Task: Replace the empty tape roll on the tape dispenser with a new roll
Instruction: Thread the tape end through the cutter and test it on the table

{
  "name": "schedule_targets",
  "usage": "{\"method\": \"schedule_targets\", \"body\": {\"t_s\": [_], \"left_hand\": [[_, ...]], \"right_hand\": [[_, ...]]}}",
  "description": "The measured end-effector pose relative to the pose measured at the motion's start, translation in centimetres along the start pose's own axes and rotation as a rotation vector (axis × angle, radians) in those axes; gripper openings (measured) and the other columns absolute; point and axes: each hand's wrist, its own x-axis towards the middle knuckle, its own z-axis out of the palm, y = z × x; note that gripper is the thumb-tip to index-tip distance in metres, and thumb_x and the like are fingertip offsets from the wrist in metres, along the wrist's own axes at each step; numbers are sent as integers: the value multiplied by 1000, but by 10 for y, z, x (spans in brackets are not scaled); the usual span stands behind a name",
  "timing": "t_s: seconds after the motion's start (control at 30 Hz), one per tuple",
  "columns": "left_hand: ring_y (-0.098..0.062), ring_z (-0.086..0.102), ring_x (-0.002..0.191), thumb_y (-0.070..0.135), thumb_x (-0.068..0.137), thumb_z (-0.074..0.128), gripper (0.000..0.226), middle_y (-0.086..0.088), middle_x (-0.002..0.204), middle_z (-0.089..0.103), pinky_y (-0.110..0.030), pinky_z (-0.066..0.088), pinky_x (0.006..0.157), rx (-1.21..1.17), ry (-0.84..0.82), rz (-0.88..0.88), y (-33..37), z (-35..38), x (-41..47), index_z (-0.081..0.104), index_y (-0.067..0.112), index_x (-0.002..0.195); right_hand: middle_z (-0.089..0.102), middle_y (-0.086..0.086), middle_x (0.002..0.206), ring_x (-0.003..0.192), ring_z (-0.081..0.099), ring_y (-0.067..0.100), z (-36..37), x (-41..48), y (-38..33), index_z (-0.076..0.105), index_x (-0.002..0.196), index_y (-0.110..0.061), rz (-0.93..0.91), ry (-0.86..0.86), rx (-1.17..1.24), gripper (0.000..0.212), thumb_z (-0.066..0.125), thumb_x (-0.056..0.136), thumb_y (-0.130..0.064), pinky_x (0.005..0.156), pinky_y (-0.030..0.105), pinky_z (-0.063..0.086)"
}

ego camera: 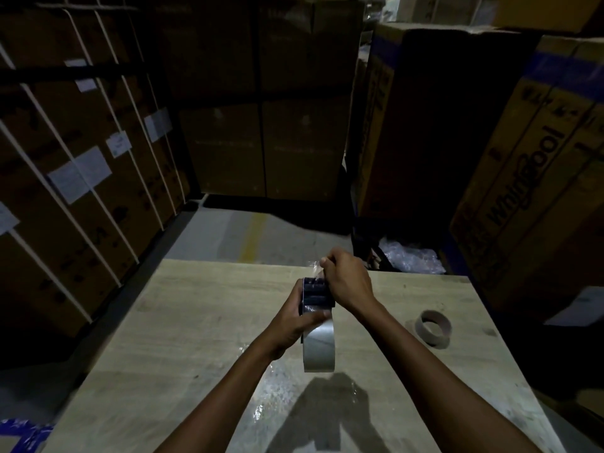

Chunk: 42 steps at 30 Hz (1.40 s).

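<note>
Now left hand (pixel 289 325) grips the tape dispenser (pixel 315 294), right hand (pixel 346 279) pinching tape (pixel 315 268) just beyond.

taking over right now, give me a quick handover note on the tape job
Left-hand grip: holds the tape dispenser over the table, thumb on the new roll.
Right-hand grip: pinches the clear tape end at the dispenser's front.
Done: the new roll sits on the dispenser; the empty core lies on the table to the right.
Left: probably lay the tape end across the toothed edge and trim it. The dim light hides whether it is fully threaded.
</note>
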Motion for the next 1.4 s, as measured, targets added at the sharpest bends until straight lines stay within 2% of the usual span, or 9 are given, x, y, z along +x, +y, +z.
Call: {"method": "schedule_targets", "body": {"t_s": [0.23,0.57,0.73,0.93,1.07,1.17,1.23,1.33,1.4], "left_hand": [[-11,65,111,22,84,76,53,14,117,68,-23,54,90,46,-16,25,14,0,2,51,53,119],[-15,63,115,28,81,76,60,-3,128,62,-29,54,95,38,-70,32,31,4,3,44,30,132],[-8,64,111,28,88,68,49,-5,127,61,-25,53,94,55,-63,16,31,12,3,41,27,129],[-20,63,115,13,92,67,52,-18,129,56,-38,53,99,80,-34,71,30,15,3,30,15,129],[-14,67,109,18,85,73,67,-8,128,59,-34,56,95,100,-6,106,34,13,2,22,35,124],[-14,68,111,19,79,79,96,-3,126,62,-34,56,95,106,18,142,35,10,4,12,42,144],[-17,68,111,19,79,80,93,-2,124,63,-35,57,92,128,10,185,37,7,5,22,43,147],[-20,67,110,18,77,81,62,-1,119,67,-33,57,89,149,12,249,41,5,6,50,33,130],[-21,68,107,20,74,82,54,-1,114,68,-36,58,89,147,24,230,43,4,7,56,29,120]], "right_hand": [[60,4,79,77,59,24,-5,5,-6,56,83,-15,1,18,-68,23,50,100,-29,67,34,43],[61,7,74,77,63,28,-19,19,-10,57,73,-14,53,-25,-130,24,54,95,-25,59,30,39],[60,14,75,74,65,33,-22,21,-3,63,78,-4,163,-156,108,14,58,89,-11,76,48,58],[60,9,73,66,60,18,-36,22,0,64,73,-4,344,-334,279,12,60,85,-1,50,22,50],[61,7,79,68,58,14,-43,28,0,65,80,-6,427,-437,258,8,61,87,-4,46,19,44],[61,6,83,69,57,12,-45,32,2,65,85,-7,440,-481,246,7,60,89,-7,49,19,44],[61,6,85,69,57,12,-46,35,3,64,88,-8,440,-499,252,5,59,90,-9,49,19,45],[59,6,85,71,57,14,-46,38,5,60,88,-9,465,-508,287,2,60,89,-11,52,21,45],[59,7,86,70,57,15,-46,40,6,60,89,-8,476,-516,307,2,59,88,-10,52,22,46]]}}
